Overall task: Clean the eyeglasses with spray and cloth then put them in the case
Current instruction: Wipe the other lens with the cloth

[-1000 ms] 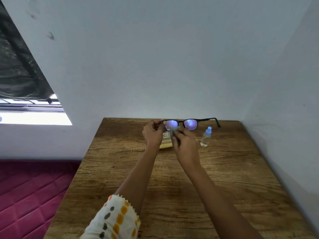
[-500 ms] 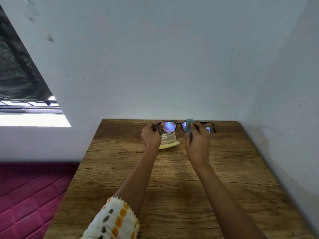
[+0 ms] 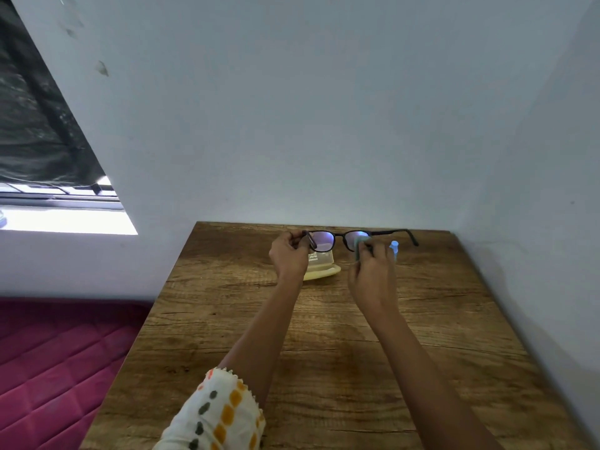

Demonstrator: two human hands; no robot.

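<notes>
Count: one pair of eyeglasses (image 3: 339, 234), two lenses, spanning both grips. Two hands: left hand (image 3: 289, 254) pinches the frame's end, right hand (image 3: 373, 274) pinches one cloth (image 3: 358, 243) onto the lens on its side. One spray bottle (image 3: 394, 245), just past the right grip, blue cap alone showing. One case (image 3: 321, 269), yellowish, under and between the grips. One table (image 3: 324, 352). One patterned sleeve (image 3: 220, 414), left arm.

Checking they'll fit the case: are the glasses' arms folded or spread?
Spread: one arm of the glasses sticks out past the right hand, the other by the left hand.
</notes>
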